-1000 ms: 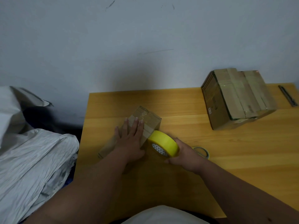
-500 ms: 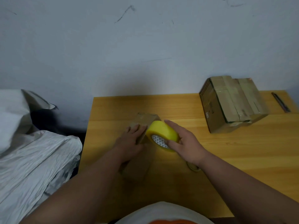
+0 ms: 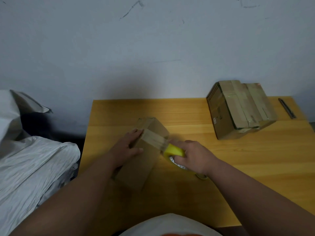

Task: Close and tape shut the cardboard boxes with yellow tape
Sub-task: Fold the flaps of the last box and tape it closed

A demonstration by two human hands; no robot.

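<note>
Since half a second ago your right hand (image 3: 196, 155) has drawn the tape roll (image 3: 173, 150) off the top of the box (image 3: 144, 150) and down to its right side, leaving a strip of tape (image 3: 154, 138) stretched across the box top. Your right fingers are curled round the roll, gripping it. Your left hand (image 3: 127, 147) lies on the box's left edge with fingers straight, pressing the tape end down.

The box sits on the worktop (image 3: 187, 116) under your left fingers, its far end pointing toward the wall (image 3: 153, 48). A second small roll (image 3: 201, 176) peeks out just beneath your right wrist, touching or nearly touching it. Well to the right of your right fingers stands a taped box (image 3: 240, 108), and past it a dark cutter (image 3: 287, 108) near the worktop's right edge. Grey sheeting (image 3: 30, 167) is heaped off the worktop, left of your left arm. Bare worktop lies between your right fingers and the taped box.
</note>
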